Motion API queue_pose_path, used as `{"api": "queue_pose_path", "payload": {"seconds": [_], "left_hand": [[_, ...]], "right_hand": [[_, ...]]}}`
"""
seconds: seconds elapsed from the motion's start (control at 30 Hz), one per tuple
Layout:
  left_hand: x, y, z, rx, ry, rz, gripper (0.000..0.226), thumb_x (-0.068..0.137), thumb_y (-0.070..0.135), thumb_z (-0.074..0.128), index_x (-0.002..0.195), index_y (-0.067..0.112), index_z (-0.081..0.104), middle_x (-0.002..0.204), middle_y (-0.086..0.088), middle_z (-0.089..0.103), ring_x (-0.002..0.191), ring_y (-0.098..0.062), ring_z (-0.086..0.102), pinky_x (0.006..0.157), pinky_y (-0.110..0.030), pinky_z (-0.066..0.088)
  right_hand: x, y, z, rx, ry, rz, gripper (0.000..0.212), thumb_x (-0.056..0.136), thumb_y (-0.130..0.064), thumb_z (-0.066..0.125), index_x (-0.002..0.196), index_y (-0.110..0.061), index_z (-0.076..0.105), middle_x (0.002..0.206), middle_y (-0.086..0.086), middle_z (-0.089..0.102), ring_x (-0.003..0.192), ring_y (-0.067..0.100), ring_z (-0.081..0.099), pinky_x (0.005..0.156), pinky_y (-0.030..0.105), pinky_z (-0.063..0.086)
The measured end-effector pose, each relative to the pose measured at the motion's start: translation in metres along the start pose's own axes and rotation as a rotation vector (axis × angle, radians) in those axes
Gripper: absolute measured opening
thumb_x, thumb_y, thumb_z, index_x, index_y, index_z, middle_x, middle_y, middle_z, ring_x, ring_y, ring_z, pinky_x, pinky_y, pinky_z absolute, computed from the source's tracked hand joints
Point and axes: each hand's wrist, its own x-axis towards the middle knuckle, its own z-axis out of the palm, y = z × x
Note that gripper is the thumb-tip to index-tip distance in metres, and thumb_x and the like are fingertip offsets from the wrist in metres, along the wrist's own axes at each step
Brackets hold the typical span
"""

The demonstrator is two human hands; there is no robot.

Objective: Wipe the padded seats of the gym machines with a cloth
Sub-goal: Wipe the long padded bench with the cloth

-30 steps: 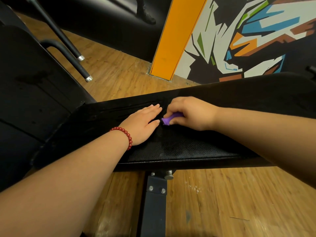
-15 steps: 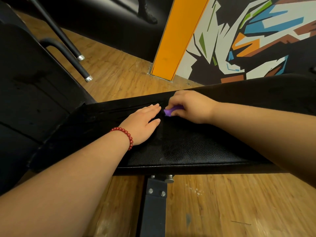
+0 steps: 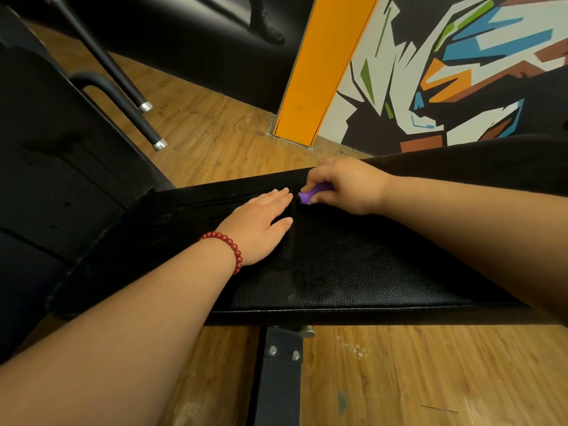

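Bare forearms; red bead bracelet (image 3: 229,245), left wrist.

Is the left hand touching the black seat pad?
Touching. The head view shows the left hand lying flat, palm down, on the seat pad.

Wood-plank floor (image 3: 215,130), warm brown, scuffed, evenly lit; white flecks (image 3: 358,350) at lower right. Orange pillar (image 3: 322,66) standing on the floor at centre rear. Mural wall (image 3: 461,72) immediately right of the pillar: angular shapes in white, black, blue, orange, green and brown. Black wall (image 3: 184,41) left of the pillar. Two black tubes (image 3: 123,81) with chrome end caps slanting above the floor at upper left. Dark upholstered panel (image 3: 46,179) at far left.
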Motion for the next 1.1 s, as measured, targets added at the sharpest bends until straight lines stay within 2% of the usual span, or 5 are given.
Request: {"api": "queue_pose_path", "payload": {"seconds": [0.1, 0.3, 0.57, 0.8, 1.1], "left_hand": [[0.003, -0.001, -0.001, 0.000, 0.008, -0.005, 0.052, 0.103, 0.033, 0.036, 0.153, 0.024, 0.021, 0.160, 0.011, 0.014, 0.147, -0.006, 0.007, 0.120, -0.030, 0.007], [0.009, -0.001, 0.000, -0.031, 0.021, -0.025, 0.053, 0.103, 0.032, 0.038, 0.152, 0.023, 0.023, 0.160, 0.009, 0.016, 0.147, -0.007, 0.009, 0.121, -0.031, 0.009], [0.011, -0.001, -0.003, -0.025, -0.003, -0.052, 0.053, 0.104, 0.032, 0.036, 0.154, 0.023, 0.019, 0.161, 0.010, 0.013, 0.148, -0.007, 0.007, 0.121, -0.031, 0.009], [0.015, 0.000, -0.002, -0.048, 0.006, -0.077, 0.054, 0.104, 0.031, 0.036, 0.154, 0.023, 0.018, 0.161, 0.010, 0.012, 0.148, -0.007, 0.005, 0.118, -0.028, 0.007], [0.018, 0.000, -0.002, -0.059, 0.016, -0.088, 0.052, 0.104, 0.030, 0.035, 0.153, 0.022, 0.019, 0.161, 0.010, 0.012, 0.148, -0.006, 0.005, 0.120, -0.029, 0.007]], "right_hand": [[0.002, -0.001, 0.003, 0.027, 0.005, 0.033, 0.019, 0.091, -0.026, 0.065, 0.108, -0.020, 0.067, 0.111, -0.002, 0.061, 0.102, 0.014, 0.054, 0.090, 0.031, 0.044], [-0.013, -0.003, 0.006, 0.087, -0.039, -0.155, 0.016, 0.087, -0.024, 0.070, 0.102, -0.019, 0.069, 0.097, -0.009, 0.054, 0.093, 0.007, 0.051, 0.084, 0.021, 0.039], [0.014, 0.011, -0.002, 0.015, 0.001, 0.045, 0.015, 0.091, -0.025, 0.065, 0.106, -0.021, 0.066, 0.115, -0.004, 0.063, 0.100, 0.011, 0.053, 0.086, 0.027, 0.042], [-0.002, 0.007, 0.002, 0.056, -0.047, -0.131, 0.014, 0.088, -0.023, 0.069, 0.100, -0.018, 0.067, 0.098, -0.009, 0.054, 0.094, 0.009, 0.051, 0.084, 0.024, 0.040], [0.026, 0.025, -0.002, -0.039, 0.052, 0.089, 0.016, 0.092, -0.026, 0.064, 0.106, -0.018, 0.064, 0.111, 0.002, 0.062, 0.094, 0.013, 0.050, 0.082, 0.028, 0.041]]}}
